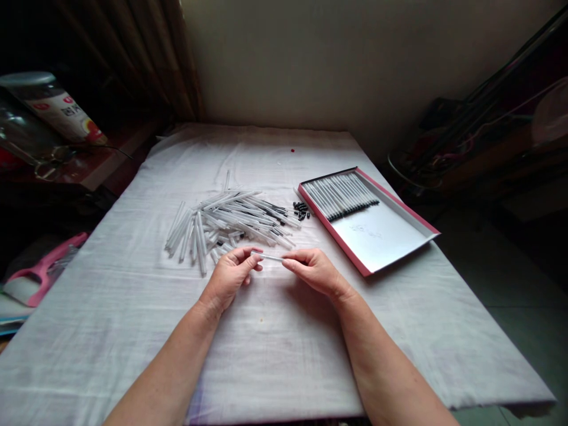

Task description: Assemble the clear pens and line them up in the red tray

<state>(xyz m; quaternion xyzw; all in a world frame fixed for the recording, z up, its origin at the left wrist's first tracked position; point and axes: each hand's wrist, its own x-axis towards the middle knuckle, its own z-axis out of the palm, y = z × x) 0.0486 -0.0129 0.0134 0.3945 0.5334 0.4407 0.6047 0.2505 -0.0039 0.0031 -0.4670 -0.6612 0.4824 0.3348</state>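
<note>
My left hand [231, 273] and my right hand [311, 269] pinch the two ends of one clear plastic pen tube [268, 257], held level just above the white cloth. Behind the hands lies a loose pile of clear pen tubes [226, 222], some with black tips. A small heap of black caps [302, 209] sits to the right of the pile. Further right, a shallow pink-edged box lid [386, 239] holds a neat row of finished pens [341, 196] at its far end.
The white cloth covers a table [275, 343] that ends close on the right. A pink-handled tool [39, 273] lies at the left edge. A jar [48, 106] and clutter sit on a dark shelf at the far left. A tiny red speck [293, 150] lies far back.
</note>
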